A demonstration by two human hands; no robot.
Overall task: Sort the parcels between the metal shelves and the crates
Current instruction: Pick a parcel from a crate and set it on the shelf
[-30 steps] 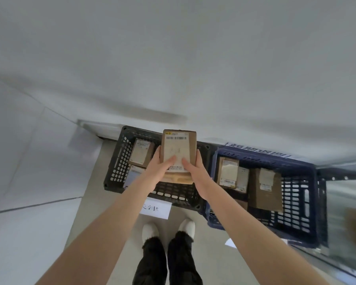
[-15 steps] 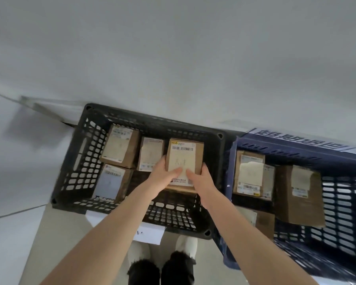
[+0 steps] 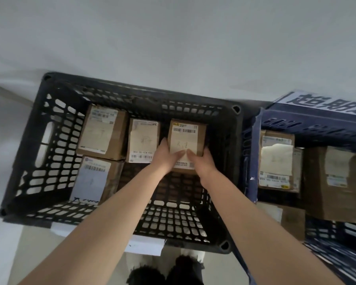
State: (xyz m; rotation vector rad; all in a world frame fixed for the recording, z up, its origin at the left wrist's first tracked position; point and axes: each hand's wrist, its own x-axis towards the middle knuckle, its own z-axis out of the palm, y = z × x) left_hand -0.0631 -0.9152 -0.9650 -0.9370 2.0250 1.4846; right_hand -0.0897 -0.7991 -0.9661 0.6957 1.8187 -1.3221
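A small brown cardboard parcel (image 3: 186, 138) with a white barcode label is inside the black plastic crate (image 3: 49, 145), at its back right. My left hand (image 3: 166, 158) grips its left side, thumb on the label. My right hand (image 3: 201, 163) grips its right side, thumb also on the label. Three other parcels lie in the same crate: one at the back left (image 3: 103, 132), one in the back middle (image 3: 143, 141) and one at the front left (image 3: 93, 179).
A dark blue crate (image 3: 308, 118) stands right of the black one and holds several brown parcels (image 3: 277, 161). A white paper label (image 3: 144, 245) hangs on the black crate's near wall. A grey wall rises behind both crates. My shoes show below.
Both hands have lowered the parcel from above the crate's rim down into the crate's back right part. The view has moved closer to the crates.
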